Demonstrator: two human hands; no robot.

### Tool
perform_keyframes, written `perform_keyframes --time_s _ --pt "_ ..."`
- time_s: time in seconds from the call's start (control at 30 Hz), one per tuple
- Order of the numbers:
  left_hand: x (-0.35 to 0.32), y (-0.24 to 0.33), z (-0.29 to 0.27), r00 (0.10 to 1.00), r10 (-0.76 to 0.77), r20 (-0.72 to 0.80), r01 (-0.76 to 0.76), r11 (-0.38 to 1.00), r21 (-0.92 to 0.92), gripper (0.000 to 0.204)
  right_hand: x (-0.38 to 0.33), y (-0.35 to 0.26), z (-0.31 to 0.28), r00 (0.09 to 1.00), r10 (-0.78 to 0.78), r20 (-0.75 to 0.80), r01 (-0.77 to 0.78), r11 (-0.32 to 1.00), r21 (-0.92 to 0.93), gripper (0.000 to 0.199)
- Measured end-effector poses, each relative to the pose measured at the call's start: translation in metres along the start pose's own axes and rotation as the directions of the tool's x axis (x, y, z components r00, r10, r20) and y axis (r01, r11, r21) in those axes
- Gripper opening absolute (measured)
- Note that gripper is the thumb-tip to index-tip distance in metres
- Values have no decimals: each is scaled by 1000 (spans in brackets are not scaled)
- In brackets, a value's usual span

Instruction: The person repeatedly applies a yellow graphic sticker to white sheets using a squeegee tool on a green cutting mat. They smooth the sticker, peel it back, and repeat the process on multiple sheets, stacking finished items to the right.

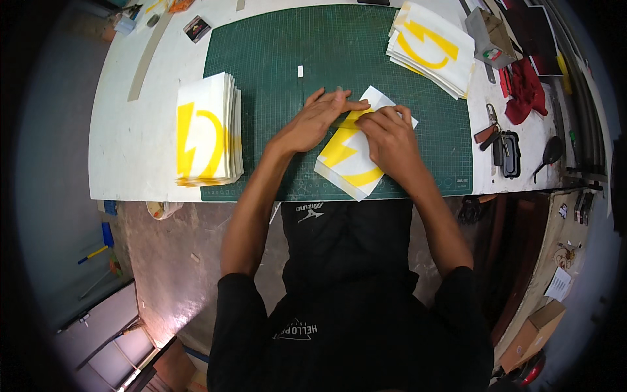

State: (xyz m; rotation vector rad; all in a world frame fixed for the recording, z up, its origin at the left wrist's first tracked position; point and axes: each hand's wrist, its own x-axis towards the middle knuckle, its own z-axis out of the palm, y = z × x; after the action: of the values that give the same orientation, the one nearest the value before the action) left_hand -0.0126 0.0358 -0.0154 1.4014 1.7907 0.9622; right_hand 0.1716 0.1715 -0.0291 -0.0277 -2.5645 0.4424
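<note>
A white sheet with yellow shapes [341, 151], which looks like a vinyl sticker sheet, lies aslant on a green cutting mat [274, 59] in front of me. My left hand [315, 121] rests at its upper left edge, fingers stretched out toward the right. Over the sheet's right side is my right hand [392, 134], its fingers bent and pinched on the sheet near the upper yellow part. The fingertips hide just what they grip. A stack of similar sheets [206, 134] lies left of my hands, and another stack [431, 46] sits at the far right.
A small white scrap [300, 71] lies on the mat. On the white table's right side are a grey box [490, 39], a red cloth [524, 91], keys [493, 127] and a black tray [511, 155]. A flat strip [144, 65] lies at the left.
</note>
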Motion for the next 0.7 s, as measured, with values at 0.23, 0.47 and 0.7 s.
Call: perform_keyframes --time_s 0.23,0.47,0.7 --pt "-6 -9 13 996 89 -2 -85 957 277 54 -42 -23 -34 986 -45 158 30 995 94 31" --pt "-19 2 21 969 249 13 -221 834 506 57 -98 -70 -64 987 8 163 -31 990 137 35" --pt "-46 16 38 945 204 -254 16 749 662 54 -115 -72 -37 992 110 65 -113 993 41 37"
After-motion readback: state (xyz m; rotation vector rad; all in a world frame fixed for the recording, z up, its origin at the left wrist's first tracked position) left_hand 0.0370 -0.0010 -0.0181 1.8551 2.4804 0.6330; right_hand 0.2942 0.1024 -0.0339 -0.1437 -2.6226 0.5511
